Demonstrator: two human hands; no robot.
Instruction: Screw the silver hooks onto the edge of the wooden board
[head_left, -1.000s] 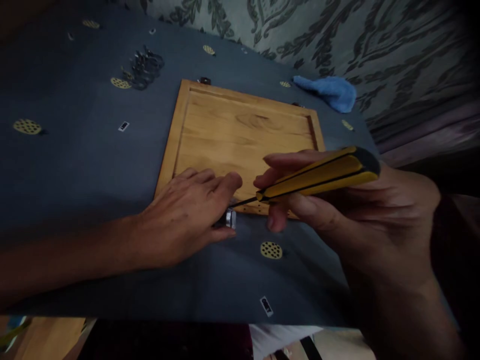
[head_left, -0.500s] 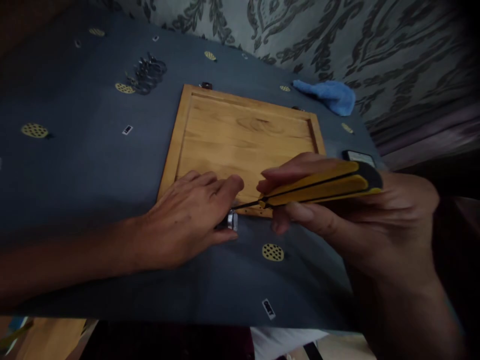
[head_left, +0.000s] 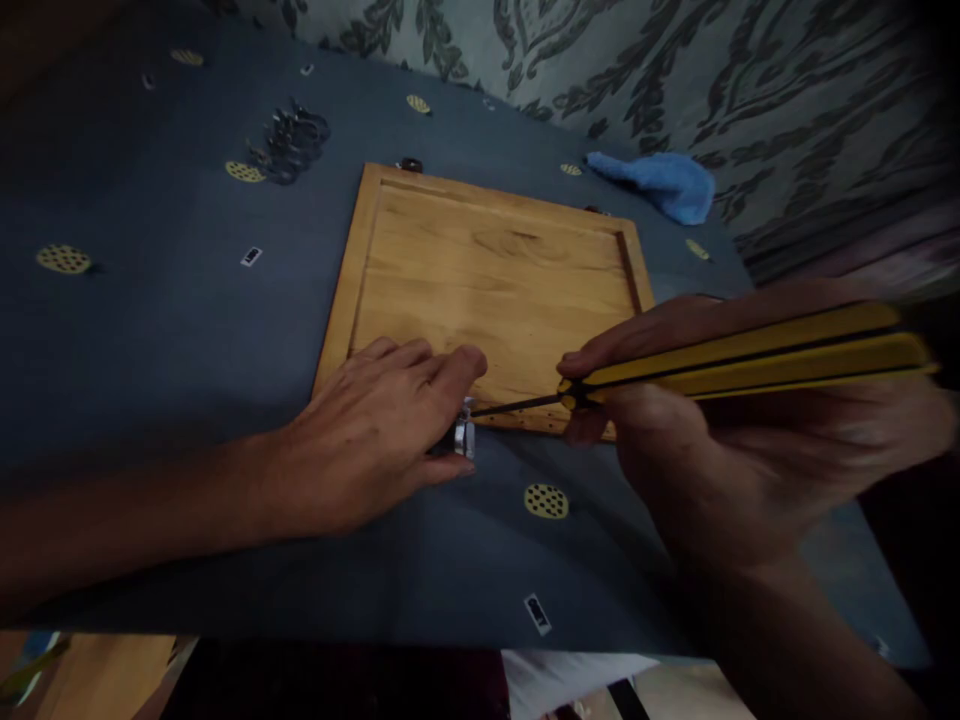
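Note:
A framed wooden panel (head_left: 480, 270) with a recessed middle lies flat on the table. At its near edge, my left hand (head_left: 382, 430) rests over the wood, with thumb and fingers closed around a small shiny metal fitting (head_left: 465, 438); most of the fitting is hidden beneath the hand. My right hand (head_left: 720, 450) grips a yellow and black screwdriver (head_left: 735, 355) by its handle, the shaft pointing left. The screwdriver's tip reaches the metal fitting beside my left thumb. Small dark holes show along the panel's near edge.
Several loose metal fittings (head_left: 289, 145) lie in a pile at the back left. A blue cloth (head_left: 664, 185) sits at the back right by the patterned wall. Small dark fittings (head_left: 411, 164) show at the panel's far edge. The blue-grey table cover (head_left: 187, 350) has printed shapes.
My right hand and the screwdriver handle have shifted to the right, showing more of the shaft. The tip stays at the fitting. My left hand is almost unmoved.

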